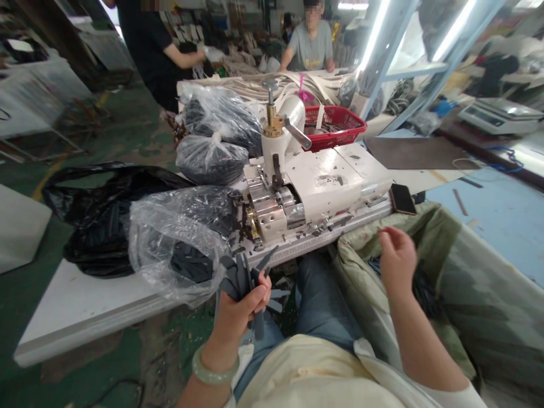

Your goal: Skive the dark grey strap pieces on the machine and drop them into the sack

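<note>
My left hand (250, 297) is closed around a bunch of dark grey strips (236, 277), which fan out above and below the fingers. It is in front of the machine table's near edge, beside an open clear plastic bag (178, 243) with more dark strips in it. My right hand (397, 258) hangs over an open greenish woven sack (450, 249), its fingers curled together; whatever they may hold is hidden. Between and beyond the hands stands a cream-coloured machine (331, 181) with a metal feed head and a brass-collared knob. Dark scraps lie scattered on it.
A black plastic bag (97, 226) and tied clear bags (212, 158) stand to the left. Behind the machine sits a red basket (340, 127). A phone (403, 199) lies at the table's right end. Two people (312, 45) are at the far side, near pale strips.
</note>
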Action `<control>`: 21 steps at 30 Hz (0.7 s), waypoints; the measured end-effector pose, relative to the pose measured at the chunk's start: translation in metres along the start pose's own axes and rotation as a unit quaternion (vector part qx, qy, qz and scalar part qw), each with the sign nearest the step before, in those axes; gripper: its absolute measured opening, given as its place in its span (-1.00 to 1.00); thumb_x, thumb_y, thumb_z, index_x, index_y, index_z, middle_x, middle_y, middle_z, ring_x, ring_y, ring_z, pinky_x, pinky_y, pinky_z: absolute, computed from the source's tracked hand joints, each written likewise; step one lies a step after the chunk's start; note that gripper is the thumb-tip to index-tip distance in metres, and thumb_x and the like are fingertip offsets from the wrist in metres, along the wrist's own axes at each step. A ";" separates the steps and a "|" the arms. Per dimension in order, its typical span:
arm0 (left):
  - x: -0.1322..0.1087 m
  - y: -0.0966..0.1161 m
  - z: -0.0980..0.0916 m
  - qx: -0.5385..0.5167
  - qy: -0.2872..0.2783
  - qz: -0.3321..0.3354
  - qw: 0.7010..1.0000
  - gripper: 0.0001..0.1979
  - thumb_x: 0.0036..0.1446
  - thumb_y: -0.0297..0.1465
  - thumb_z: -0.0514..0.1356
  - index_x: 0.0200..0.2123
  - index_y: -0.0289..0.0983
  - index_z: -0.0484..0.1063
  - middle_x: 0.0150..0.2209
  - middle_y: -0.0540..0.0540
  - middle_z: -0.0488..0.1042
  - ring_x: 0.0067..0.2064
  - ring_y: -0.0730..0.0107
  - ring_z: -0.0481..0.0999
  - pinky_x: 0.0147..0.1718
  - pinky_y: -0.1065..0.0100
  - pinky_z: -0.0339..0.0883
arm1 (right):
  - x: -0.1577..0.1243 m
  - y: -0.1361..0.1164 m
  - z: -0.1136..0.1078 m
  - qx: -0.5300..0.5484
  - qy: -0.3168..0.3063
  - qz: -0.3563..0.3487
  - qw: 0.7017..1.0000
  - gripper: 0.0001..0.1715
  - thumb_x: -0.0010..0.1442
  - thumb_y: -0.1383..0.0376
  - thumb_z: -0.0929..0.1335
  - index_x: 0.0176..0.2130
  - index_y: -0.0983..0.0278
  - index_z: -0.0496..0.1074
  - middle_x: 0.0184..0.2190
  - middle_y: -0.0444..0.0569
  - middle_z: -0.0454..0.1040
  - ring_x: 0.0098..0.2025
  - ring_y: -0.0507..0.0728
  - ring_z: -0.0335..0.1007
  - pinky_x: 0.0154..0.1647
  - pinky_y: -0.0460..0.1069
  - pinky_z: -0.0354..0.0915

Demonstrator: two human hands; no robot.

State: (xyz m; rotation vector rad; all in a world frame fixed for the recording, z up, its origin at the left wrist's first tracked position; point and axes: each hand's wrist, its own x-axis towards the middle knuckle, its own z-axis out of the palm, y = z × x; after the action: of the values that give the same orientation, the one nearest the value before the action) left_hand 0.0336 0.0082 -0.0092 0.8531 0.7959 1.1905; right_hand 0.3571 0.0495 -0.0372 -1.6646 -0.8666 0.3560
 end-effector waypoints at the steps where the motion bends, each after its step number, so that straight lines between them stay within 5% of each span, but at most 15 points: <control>1: -0.002 0.000 0.001 0.016 -0.008 -0.003 1.000 -0.82 0.03 -0.30 0.30 -0.41 -0.27 0.40 -0.60 0.06 0.27 -0.64 0.64 0.12 -0.70 0.56 -0.07 | -0.018 -0.017 0.019 0.052 -0.150 0.028 0.987 -0.52 0.13 0.03 0.36 -0.12 0.35 0.45 -0.21 0.14 0.51 -0.16 0.23 0.45 -0.04 0.18 0.33; 3: -0.005 0.000 0.002 0.059 -0.008 -0.016 0.998 -0.79 0.01 -0.28 0.31 -0.44 -0.29 0.41 -0.59 0.05 0.29 -0.63 0.61 0.16 -0.67 0.51 0.00 | -0.060 -0.046 0.053 0.185 -0.440 0.114 0.871 -0.47 0.17 -0.03 0.33 -0.07 0.31 0.47 -0.18 0.12 0.53 -0.16 0.19 0.46 -0.11 0.12 0.36; 4: -0.008 0.000 0.002 0.084 -0.003 -0.024 0.996 -0.78 0.00 -0.27 0.32 -0.45 -0.30 0.41 -0.59 0.04 0.30 -0.62 0.60 0.18 -0.65 0.49 0.03 | -0.082 -0.057 0.066 0.250 -0.523 0.157 0.800 -0.45 0.17 -0.05 0.34 -0.03 0.28 0.45 -0.16 0.09 0.53 -0.17 0.16 0.47 -0.13 0.09 0.37; 6: -0.012 0.001 0.003 0.128 0.009 -0.043 0.991 -0.76 -0.05 -0.26 0.34 -0.48 -0.32 0.42 -0.60 0.02 0.32 -0.62 0.56 0.21 -0.64 0.46 0.07 | -0.119 -0.072 0.085 0.345 -0.588 0.214 0.700 -0.46 0.16 -0.06 0.36 -0.04 0.25 0.47 -0.28 0.00 0.55 -0.28 0.09 0.46 -0.20 0.01 0.37; 7: -0.014 0.001 0.003 0.142 0.016 -0.052 0.988 -0.75 -0.07 -0.26 0.35 -0.49 -0.32 0.43 -0.61 0.01 0.33 -0.61 0.55 0.22 -0.63 0.45 0.08 | -0.133 -0.077 0.092 0.377 -0.586 0.232 0.679 -0.51 0.16 -0.04 0.37 -0.10 0.26 0.49 -0.38 -0.05 0.54 -0.37 0.05 0.43 -0.26 -0.03 0.36; 10: -0.020 0.003 0.006 0.138 0.035 -0.072 0.987 -0.74 -0.12 -0.26 0.37 -0.50 -0.32 0.43 -0.63 0.02 0.31 -0.63 0.55 0.21 -0.65 0.46 0.05 | -0.149 -0.085 0.100 0.427 -0.539 0.266 0.676 -0.66 0.16 0.05 0.40 -0.28 0.29 0.53 -0.52 -0.12 0.49 -0.47 0.01 0.38 -0.36 -0.09 0.32; 15: -0.024 0.011 -0.002 -0.014 0.026 -0.058 0.998 -0.74 -0.06 -0.24 0.34 -0.47 -0.25 0.35 -0.63 0.10 0.22 -0.68 0.65 0.05 -0.74 0.55 -0.13 | -0.119 -0.087 0.096 0.479 -0.411 0.330 0.702 -0.76 0.11 0.13 0.45 -0.31 0.26 0.51 -0.21 0.00 0.60 -0.19 0.10 0.54 -0.09 0.01 0.39; 21: -0.016 0.019 -0.003 0.023 0.127 -0.022 0.991 -0.80 0.00 -0.34 0.32 -0.33 -0.23 0.37 -0.60 0.13 0.20 -0.66 0.66 0.06 -0.76 0.61 -0.15 | -0.094 -0.088 0.085 0.486 -0.392 0.362 0.692 -0.78 0.11 0.18 0.46 -0.29 0.28 0.50 -0.19 0.01 0.61 -0.16 0.10 0.56 -0.15 -0.02 0.43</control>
State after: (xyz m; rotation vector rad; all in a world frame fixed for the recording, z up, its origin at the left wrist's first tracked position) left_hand 0.0195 -0.0043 0.0069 0.7244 1.0474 1.2618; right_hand 0.2072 0.0491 0.0008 -0.6790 -0.3598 1.8346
